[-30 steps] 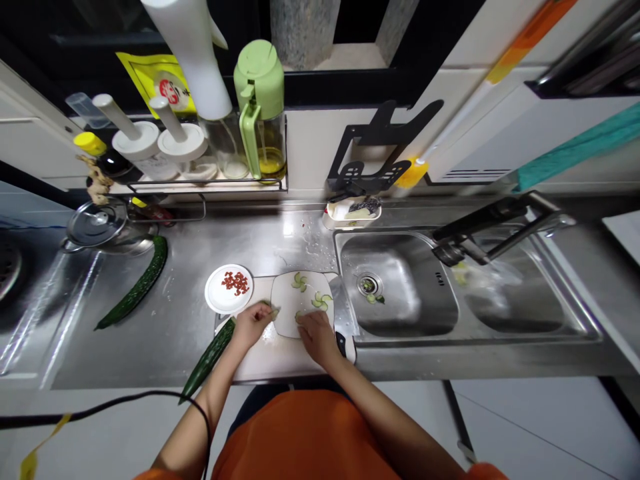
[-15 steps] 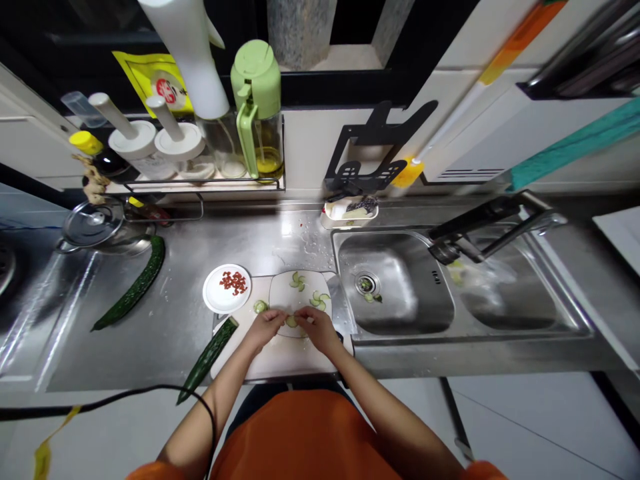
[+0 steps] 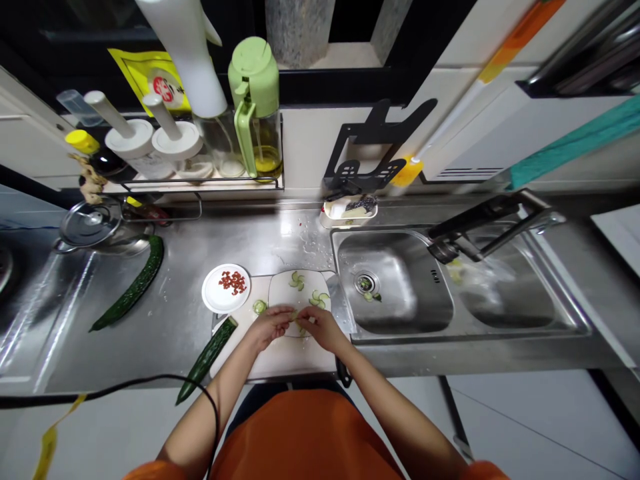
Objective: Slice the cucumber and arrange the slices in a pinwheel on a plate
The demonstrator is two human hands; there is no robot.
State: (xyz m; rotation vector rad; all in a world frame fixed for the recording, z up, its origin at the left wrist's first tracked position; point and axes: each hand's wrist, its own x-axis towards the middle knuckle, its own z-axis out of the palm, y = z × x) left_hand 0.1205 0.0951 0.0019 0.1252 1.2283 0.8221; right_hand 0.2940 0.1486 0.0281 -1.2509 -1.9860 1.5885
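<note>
My left hand [image 3: 271,325] and my right hand [image 3: 323,328] meet fingertip to fingertip over the near part of a pale squarish plate [image 3: 280,288]. Pinched between them is a thin cucumber slice [image 3: 294,315], mostly hidden by the fingers. Under my right fingers, a bit of pale green cucumber [image 3: 302,331] shows on the plate. Two pinwheels of cucumber slices, one at the back [image 3: 297,281] and one at the right [image 3: 319,299], lie on the same plate. Left of it, a small pile of cucumber slices [image 3: 259,307] rests on the cutting board [image 3: 270,363].
A cut cucumber [image 3: 207,360] lies across the board's left edge. Behind it stands a white dish [image 3: 212,293] of red bits. A knife [image 3: 343,310] lies at the board's right, beside the sink [image 3: 400,280]. A whole cucumber [image 3: 133,293] lies farther left.
My left hand has turned and shifted slightly right, its fingers now reaching farther across. The slice between my hands has risen and is more covered by the fingers.
</note>
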